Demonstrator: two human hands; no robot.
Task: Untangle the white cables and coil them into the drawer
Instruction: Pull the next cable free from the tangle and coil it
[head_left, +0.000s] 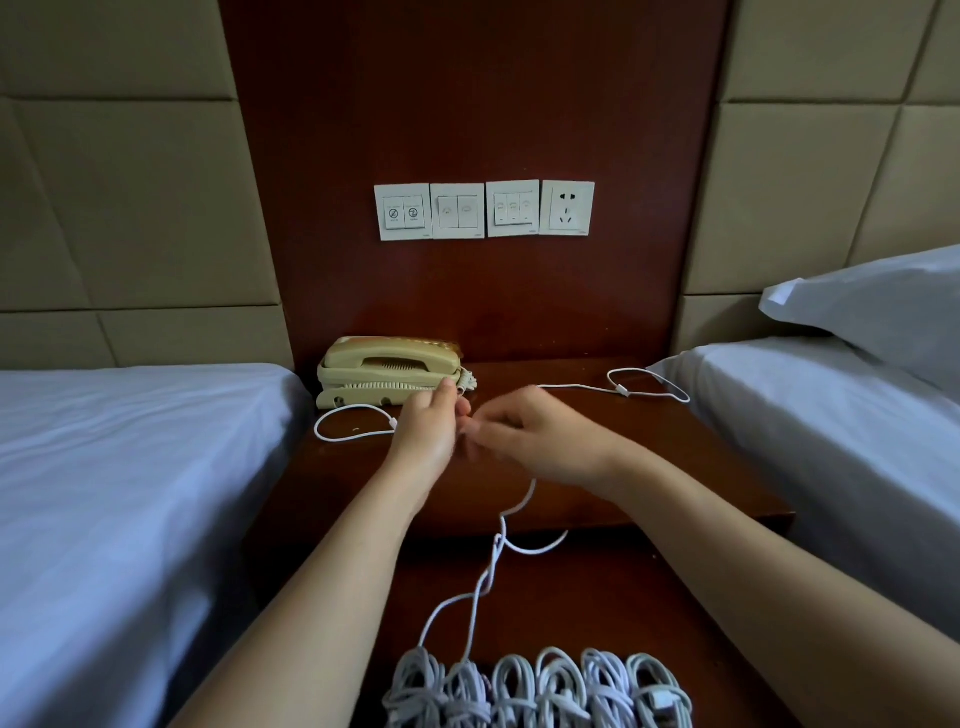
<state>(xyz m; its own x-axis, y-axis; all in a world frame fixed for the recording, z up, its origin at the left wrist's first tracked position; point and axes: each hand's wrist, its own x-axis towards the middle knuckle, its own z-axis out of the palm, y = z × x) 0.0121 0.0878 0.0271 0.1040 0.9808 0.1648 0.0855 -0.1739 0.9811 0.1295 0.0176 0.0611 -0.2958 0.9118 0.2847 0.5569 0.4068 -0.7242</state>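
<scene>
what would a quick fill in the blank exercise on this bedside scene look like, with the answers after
1. The beige ____ stands at the back left of the nightstand.
2. The power socket is the ____most of the four white wall plates.
3. The left hand and the right hand both pinch a cable whose colour is ____.
4. A ____ lies on the bed at the right.
Missing words: telephone; right; white; pillow.
</scene>
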